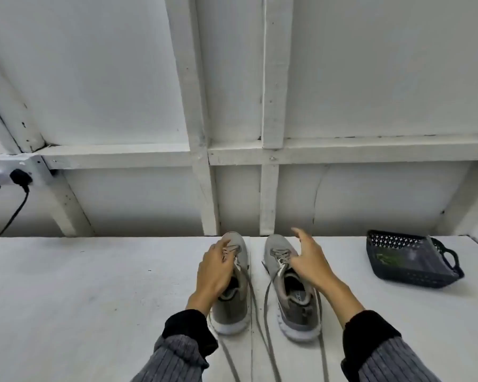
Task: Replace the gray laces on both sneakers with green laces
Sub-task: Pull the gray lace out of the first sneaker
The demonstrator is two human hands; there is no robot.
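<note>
Two gray sneakers stand side by side on the white table, toes pointing away from me. My left hand (214, 271) lies over the left sneaker (233, 304), its fingers curled onto the laced part near the toe. My right hand (311, 260) hovers above the right sneaker (293, 307) with relaxed, spread fingers and holds nothing. Loose gray laces (262, 334) trail from both shoes toward me along the table. Something green (389, 259) shows dimly inside the dark basket at the right; I cannot make out what it is.
A dark plastic basket (414, 279) with a handle sits at the right of the table (80, 299). A white framed wall rises just behind the shoes. At far left a black plug (20, 177) and cable hang from a wall socket.
</note>
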